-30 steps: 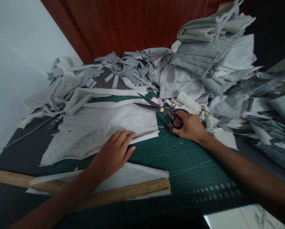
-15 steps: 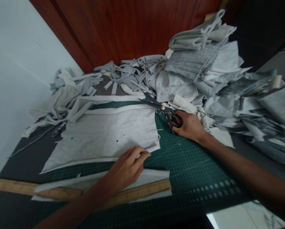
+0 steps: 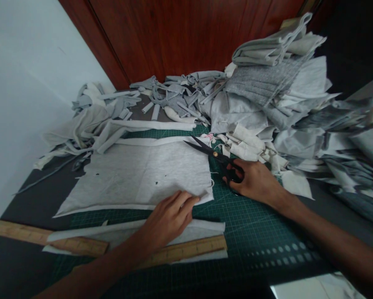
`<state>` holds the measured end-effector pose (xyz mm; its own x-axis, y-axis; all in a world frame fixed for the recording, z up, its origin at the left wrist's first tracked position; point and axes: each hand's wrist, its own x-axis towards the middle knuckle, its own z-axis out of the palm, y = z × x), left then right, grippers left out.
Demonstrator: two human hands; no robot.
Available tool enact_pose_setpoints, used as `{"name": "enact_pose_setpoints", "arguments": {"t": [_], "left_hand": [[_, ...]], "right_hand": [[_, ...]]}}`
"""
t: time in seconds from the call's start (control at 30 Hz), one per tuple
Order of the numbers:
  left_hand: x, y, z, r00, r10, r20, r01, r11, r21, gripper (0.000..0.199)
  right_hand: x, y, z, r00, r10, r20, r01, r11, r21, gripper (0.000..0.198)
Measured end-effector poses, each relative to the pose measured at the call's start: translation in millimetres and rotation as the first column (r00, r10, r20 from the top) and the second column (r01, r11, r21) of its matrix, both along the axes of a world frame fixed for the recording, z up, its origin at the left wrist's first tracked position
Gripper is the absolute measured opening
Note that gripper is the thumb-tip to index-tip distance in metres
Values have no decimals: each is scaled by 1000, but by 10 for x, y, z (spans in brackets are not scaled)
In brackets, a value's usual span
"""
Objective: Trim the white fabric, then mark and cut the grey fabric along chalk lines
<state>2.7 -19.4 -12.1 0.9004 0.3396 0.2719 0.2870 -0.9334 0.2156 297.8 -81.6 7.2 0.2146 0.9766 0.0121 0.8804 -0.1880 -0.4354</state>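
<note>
A light grey piece of cloth, with small dark holes, lies flat on the green cutting mat. My left hand is closed, thumb and fingers pinching the cloth's near edge close to its right corner. In my right hand are black scissors, my fingers through the handle loops. Their blades are slightly apart and point left, above the cloth's far right corner. Loose threads hang from the cloth's right edge. Beneath my left forearm, a narrow cloth strip lies with a wooden ruler on it.
Cut grey scraps are heaped along the back, by a reddish wooden panel. At the right rises a tall stack of folded fabric. Small cream offcuts lie just beyond my right hand. A white wall borders the left.
My right hand has drawn the scissors nearer to me, bringing the blades from beyond the cloth's far edge to over its corner. My left hand keeps its pinch. The view has shifted slightly.
</note>
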Motion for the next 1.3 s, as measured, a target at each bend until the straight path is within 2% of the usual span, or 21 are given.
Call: {"name": "enact_pose_setpoints", "arguments": {"t": [0.2,0.37,0.53,0.63,0.73,0.87,0.97,1.13,1.23,1.3], "left_hand": [[-50,0,31,983,-164,81,172,979,-107,39],[-59,-14,78,966,-188,175,218,962,-167,39],[-25,5,75,966,-116,231,148,981,-127,32],[2,24,66,979,-41,200,59,995,-80,30],[14,30,60,988,49,146,-48,999,-13,30],[9,29,53,986,140,85,-144,989,33,32],[7,36,49,984,169,65,-171,985,27,25],[0,25,57,992,113,64,-114,993,14,22],[-15,-18,57,997,53,51,-55,998,35,20],[-28,-54,53,999,15,48,-18,998,60,19]], "right_hand": [[2,-9,-66,998,-52,44,51,999,13,29],[-24,-23,-80,998,-56,12,55,998,6,27],[-20,-10,-42,996,-57,-75,61,997,49,29],[10,-22,38,997,-10,-77,15,998,66,27],[83,-119,130,999,34,-36,-33,999,30,25],[312,-463,172,997,71,21,-71,997,0,22],[596,-816,158,997,79,3,-79,994,-70,32],[1117,-1232,128,1000,5,9,-3,989,-147,48],[1352,-1299,61,1000,-16,2,16,988,-155,52],[1456,-1294,2,1000,16,-7,-16,986,-167,52]]}}
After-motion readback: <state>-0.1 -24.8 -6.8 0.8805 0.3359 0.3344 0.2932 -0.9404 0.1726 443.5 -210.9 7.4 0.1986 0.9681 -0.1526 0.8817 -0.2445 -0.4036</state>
